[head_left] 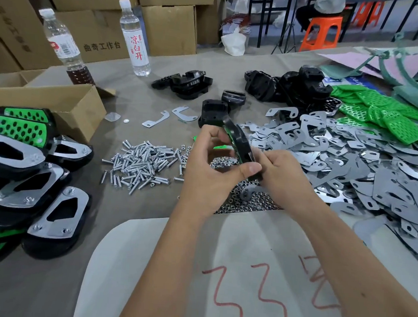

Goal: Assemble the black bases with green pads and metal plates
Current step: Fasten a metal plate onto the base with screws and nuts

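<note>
**A:** Cardboard boxes are lining the wall behind a grey-covered surface point(147, 211). What is happening on it?

**B:** Both hands are holding one black plastic base point(240, 146) edge-up above the small steel nuts point(249, 202), a green pad showing along its inner face. The left hand point(209, 168) is pinching its lower end with the thumb; the right hand point(281, 176) is curling its grip round the far edge.

**A:** How will it handle?

**B:** Probably stiff and light. Gripping by the rims looks safest, since the flat silver metal plates point(354, 158) heaped just right seem thin and sharp-edged.
</note>
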Demonstrator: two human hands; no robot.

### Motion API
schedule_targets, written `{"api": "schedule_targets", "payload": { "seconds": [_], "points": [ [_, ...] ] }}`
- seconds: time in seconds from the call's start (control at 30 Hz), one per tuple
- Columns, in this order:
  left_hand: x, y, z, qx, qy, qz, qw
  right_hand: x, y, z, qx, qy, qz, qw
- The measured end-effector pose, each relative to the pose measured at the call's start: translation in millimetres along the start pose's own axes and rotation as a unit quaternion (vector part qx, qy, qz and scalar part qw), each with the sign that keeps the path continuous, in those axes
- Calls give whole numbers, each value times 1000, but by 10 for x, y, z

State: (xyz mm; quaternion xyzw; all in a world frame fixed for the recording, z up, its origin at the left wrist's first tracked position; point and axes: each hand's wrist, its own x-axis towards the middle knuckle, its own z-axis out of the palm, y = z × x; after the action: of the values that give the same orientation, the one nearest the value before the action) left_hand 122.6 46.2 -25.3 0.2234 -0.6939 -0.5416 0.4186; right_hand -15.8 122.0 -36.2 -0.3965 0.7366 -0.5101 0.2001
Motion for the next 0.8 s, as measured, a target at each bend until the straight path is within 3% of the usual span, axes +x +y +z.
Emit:
{"api": "schedule_targets", "payload": {
  "seconds": [0.07,0.17,0.27,0.33,0.57,0.7,0.8],
  "points": [
    [-7,26,42,47,17,24,998,9,18,-10,38,-20,23,999],
    [-8,1,82,79,89,12,993,-53,-6,19,52,5,-43,998],
    [16,-103,39,32,152,-28,987,-111,-40,70,121,-38,-80,989],
    [39,-151,-5,-2,162,-62,985,-103,-39,93,106,-71,-82,988],
    [73,-150,-21,-44,169,-144,974,-94,-18,86,156,-15,-36,987],
    [59,-55,-154,-53,215,-184,958,-100,-54,297,141,-13,-37,989],
    [27,45,-407,27,272,-186,944,-59,-257,642,67,-2,-72,995]
  ]
}}
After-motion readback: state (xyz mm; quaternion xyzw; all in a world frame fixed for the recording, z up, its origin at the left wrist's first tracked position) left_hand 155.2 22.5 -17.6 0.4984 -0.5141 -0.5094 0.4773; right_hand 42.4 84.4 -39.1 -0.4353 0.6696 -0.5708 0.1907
